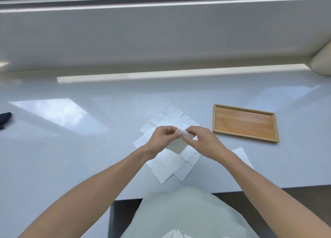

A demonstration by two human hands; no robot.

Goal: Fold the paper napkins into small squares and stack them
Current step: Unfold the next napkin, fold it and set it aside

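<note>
Counter [71,157]: glossy white, mirroring bright window light; a raised white sill runs along its far edge.
Napkin in hand [179,144]: held just above the counter, between both hands.
Left hand [162,139]: fingers curled, pinching the napkin's upper edge.
Right hand [202,141]: pinching the same edge, fingertips close to the left's.
Loose napkins [166,166]: overlapping, unfolded, under the hands.
Bamboo tray [245,122]: right of the napkins.
Dark object [4,118]: far left edge, unclear.
</note>
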